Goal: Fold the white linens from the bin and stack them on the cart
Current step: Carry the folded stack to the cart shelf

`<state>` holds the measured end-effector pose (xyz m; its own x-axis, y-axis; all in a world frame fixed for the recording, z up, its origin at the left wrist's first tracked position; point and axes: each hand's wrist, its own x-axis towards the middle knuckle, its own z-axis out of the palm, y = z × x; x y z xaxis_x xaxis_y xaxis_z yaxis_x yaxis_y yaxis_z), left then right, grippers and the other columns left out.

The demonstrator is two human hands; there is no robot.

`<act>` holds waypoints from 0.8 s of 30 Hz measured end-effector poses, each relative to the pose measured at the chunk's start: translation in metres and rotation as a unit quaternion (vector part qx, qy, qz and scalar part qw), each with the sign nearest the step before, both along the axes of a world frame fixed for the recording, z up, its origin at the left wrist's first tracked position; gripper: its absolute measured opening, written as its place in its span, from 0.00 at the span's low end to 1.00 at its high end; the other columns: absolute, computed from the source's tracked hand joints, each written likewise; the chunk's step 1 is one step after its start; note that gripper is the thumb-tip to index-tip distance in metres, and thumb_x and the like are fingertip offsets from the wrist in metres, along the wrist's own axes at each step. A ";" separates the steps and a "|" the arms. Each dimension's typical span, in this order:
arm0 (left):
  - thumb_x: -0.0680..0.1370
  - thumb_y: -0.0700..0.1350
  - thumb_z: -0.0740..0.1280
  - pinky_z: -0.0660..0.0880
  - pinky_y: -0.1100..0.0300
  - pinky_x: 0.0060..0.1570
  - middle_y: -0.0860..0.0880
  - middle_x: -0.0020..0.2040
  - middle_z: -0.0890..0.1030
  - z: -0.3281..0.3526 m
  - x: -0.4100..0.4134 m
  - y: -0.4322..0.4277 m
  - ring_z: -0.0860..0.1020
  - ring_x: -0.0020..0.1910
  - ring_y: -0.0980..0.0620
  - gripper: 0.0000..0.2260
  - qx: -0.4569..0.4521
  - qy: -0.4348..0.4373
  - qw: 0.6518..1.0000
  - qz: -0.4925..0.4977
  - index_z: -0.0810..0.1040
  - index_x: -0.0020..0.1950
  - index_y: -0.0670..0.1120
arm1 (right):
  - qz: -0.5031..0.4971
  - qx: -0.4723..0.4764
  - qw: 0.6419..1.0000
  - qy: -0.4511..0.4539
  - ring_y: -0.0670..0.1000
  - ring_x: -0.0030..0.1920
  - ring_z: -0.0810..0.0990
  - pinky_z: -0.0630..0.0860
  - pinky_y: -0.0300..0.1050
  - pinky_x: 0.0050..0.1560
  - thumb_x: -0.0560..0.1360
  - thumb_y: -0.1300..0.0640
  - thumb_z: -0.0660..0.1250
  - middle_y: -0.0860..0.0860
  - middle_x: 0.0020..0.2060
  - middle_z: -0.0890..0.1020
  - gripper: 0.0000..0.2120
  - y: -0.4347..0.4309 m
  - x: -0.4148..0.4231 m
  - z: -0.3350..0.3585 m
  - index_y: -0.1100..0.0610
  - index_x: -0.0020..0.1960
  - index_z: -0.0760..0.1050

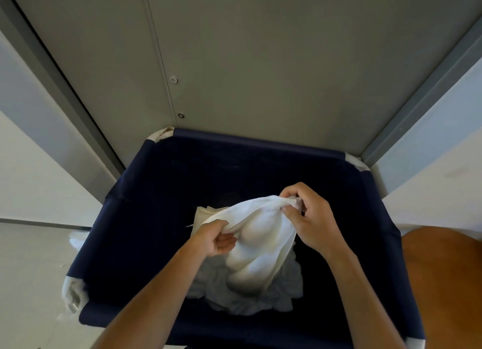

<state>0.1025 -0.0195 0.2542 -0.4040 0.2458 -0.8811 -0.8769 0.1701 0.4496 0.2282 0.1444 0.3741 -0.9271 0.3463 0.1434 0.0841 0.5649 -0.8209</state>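
A white linen (257,240) hangs bunched over the open navy bin (161,192). My left hand (215,238) grips its lower left edge, fingers curled round the cloth. At the upper right corner, my right hand (309,218) pinches the linen between thumb and fingers. More crumpled white linens (260,300) lie at the bottom of the bin, partly hidden by the held piece. A flat cream-coloured piece (206,213) shows behind my left hand. No cart is recognisable in view.
The bin stands against a grey metal door (260,62) set in a recess between pale walls (31,171). White frame corners (71,294) stick out of the bin's fabric. An orange-brown surface (443,283) fills the lower right. Pale floor (28,270) lies to the left.
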 end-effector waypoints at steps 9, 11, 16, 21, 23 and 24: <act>0.79 0.40 0.62 0.73 0.60 0.23 0.40 0.37 0.81 -0.020 -0.023 -0.048 0.81 0.31 0.46 0.07 -0.190 0.131 0.973 0.008 0.75 0.54 0.39 | -0.066 -0.009 0.998 0.022 0.42 0.42 0.78 0.73 0.31 0.40 0.74 0.67 0.66 0.41 0.41 0.80 0.11 0.022 0.006 0.004 0.50 0.46 0.76; 0.80 0.38 0.57 0.74 0.61 0.22 0.40 0.38 0.82 -0.006 -0.036 -0.051 0.81 0.30 0.46 0.08 -0.201 0.186 0.961 0.041 0.75 0.55 0.40 | -0.086 0.007 0.996 0.002 0.40 0.43 0.77 0.72 0.28 0.40 0.75 0.67 0.66 0.42 0.41 0.80 0.10 0.027 0.005 -0.005 0.52 0.47 0.76; 0.79 0.35 0.55 0.77 0.59 0.27 0.40 0.43 0.81 0.048 -0.059 -0.043 0.80 0.29 0.49 0.14 -0.190 0.369 0.907 0.068 0.79 0.55 0.44 | -0.154 0.064 0.982 -0.085 0.42 0.44 0.75 0.67 0.29 0.40 0.76 0.66 0.64 0.49 0.49 0.79 0.10 0.047 0.003 -0.032 0.54 0.53 0.76; 0.77 0.35 0.55 0.79 0.59 0.32 0.44 0.42 0.82 0.089 -0.057 -0.026 0.81 0.31 0.49 0.15 -0.164 0.508 0.843 0.063 0.81 0.51 0.45 | -0.201 0.107 0.969 -0.095 0.41 0.41 0.71 0.65 0.28 0.38 0.76 0.68 0.63 0.52 0.50 0.77 0.10 0.063 0.001 -0.032 0.58 0.54 0.77; 0.77 0.35 0.55 0.80 0.58 0.33 0.45 0.40 0.82 0.101 -0.058 -0.023 0.81 0.31 0.50 0.15 -0.149 0.552 0.818 0.067 0.80 0.47 0.47 | -0.225 0.106 0.966 -0.072 0.42 0.42 0.71 0.66 0.25 0.38 0.76 0.68 0.62 0.51 0.51 0.76 0.10 0.066 0.000 -0.026 0.58 0.54 0.77; 0.77 0.36 0.55 0.80 0.58 0.34 0.45 0.40 0.82 0.108 -0.059 -0.022 0.81 0.31 0.51 0.15 -0.144 0.566 0.808 0.072 0.80 0.45 0.48 | -0.235 0.102 0.965 -0.060 0.43 0.44 0.71 0.66 0.23 0.38 0.76 0.68 0.62 0.50 0.51 0.76 0.10 0.066 -0.002 -0.024 0.59 0.54 0.77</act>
<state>0.0438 -0.0414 0.3620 -0.9978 -0.0253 0.0616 0.0492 0.3430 0.9380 0.2266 0.2108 0.3505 -0.6884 0.7087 0.1545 0.4586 0.5903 -0.6642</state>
